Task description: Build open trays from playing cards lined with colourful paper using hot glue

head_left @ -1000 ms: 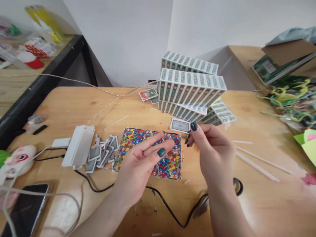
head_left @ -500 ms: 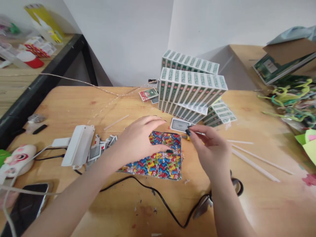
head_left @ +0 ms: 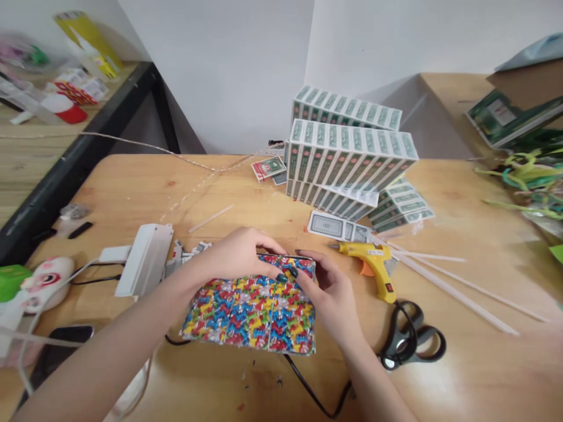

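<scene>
A panelled piece (head_left: pixel 250 310) with a busy red, blue, yellow and green pattern is tilted up over the table; whether it is flat or hollow I cannot tell. My left hand (head_left: pixel 240 255) grips its upper edge, thumb on the front face and fingers behind. Close beside it, my right hand (head_left: pixel 329 287) pinches the upper right part the same way. To the right of my right hand lies a yellow hot glue gun (head_left: pixel 367 258), its nozzle pointing left. Playing cards (head_left: pixel 328 224) with grey backs lie behind it.
Stacked green-and-white card boxes (head_left: pixel 352 155) stand at the back. Black-handled scissors (head_left: pixel 411 340) and clear glue sticks (head_left: pixel 457 293) lie right. A white power strip (head_left: pixel 144 261), loose cards (head_left: pixel 185 258) and a phone (head_left: pixel 57 357) are left. A black cable (head_left: pixel 314 398) crosses the front.
My right hand has left the glue gun and cards and taken hold of the patterned piece. My left hand has closed on it. The piece now sits nearer to me, tilted up.
</scene>
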`<state>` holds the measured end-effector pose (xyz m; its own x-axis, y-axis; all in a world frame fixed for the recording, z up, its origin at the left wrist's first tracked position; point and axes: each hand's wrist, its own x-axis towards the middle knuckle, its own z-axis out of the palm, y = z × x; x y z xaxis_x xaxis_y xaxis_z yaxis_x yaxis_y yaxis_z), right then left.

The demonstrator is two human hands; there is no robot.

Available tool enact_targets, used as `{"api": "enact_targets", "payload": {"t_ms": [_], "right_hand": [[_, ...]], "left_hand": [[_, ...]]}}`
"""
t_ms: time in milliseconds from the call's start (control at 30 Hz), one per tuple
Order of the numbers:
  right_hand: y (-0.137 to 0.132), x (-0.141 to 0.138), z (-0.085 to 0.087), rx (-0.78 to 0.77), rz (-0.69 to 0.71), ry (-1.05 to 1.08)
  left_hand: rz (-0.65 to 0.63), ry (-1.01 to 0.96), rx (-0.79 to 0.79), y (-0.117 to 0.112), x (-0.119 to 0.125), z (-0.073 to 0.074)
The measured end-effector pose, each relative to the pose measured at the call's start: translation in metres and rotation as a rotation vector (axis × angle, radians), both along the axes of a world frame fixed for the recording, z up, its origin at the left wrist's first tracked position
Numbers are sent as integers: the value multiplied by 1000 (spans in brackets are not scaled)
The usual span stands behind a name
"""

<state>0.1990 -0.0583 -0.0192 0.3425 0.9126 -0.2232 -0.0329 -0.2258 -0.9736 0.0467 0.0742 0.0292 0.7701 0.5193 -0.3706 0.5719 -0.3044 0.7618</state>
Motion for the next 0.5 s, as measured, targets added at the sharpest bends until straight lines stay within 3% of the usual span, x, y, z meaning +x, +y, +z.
{"api": "enact_targets", "payload": {"t_ms": [167,500], "right_hand": [[0,-2,-4,6,-21,136],[4,-2,-5,5,-16,226]], "left_hand": [[38,-36,-1,-3,2,-8],[90,60,-25,-3,7,-8]]}}
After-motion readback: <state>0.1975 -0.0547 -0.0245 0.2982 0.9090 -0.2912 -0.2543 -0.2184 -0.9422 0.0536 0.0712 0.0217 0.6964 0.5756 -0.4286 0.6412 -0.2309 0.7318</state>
